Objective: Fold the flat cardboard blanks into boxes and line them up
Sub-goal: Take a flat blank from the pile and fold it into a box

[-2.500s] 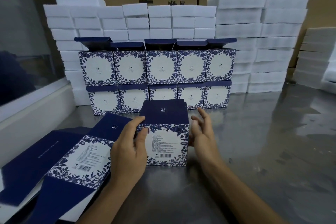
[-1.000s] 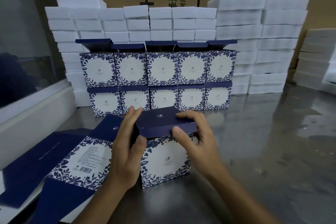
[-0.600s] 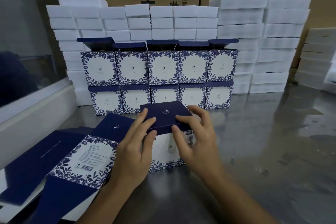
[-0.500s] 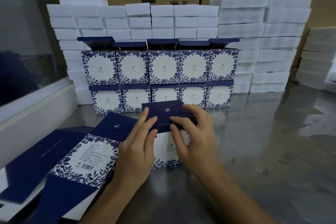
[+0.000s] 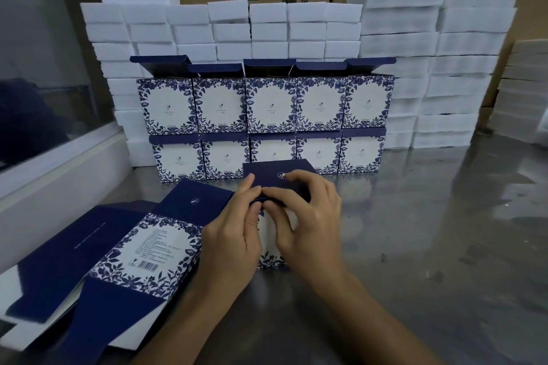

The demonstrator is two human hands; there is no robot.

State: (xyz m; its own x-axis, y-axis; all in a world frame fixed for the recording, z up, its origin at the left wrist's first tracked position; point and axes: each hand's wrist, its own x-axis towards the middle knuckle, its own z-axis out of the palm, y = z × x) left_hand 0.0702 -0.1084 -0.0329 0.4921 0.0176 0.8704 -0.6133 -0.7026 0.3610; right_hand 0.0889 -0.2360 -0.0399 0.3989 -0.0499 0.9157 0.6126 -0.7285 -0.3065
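Both hands work the dark blue lid of a box near the middle of the bench.

The left hand and right hand pinch the front edge of the lid on the floral box. Flat blanks lie stacked toward the bench's front-left corner. Finished boxes stand in two tiers at the back edge, against white foam blocks.

Upright blue-floral box (navy lid down) beside flat blanks
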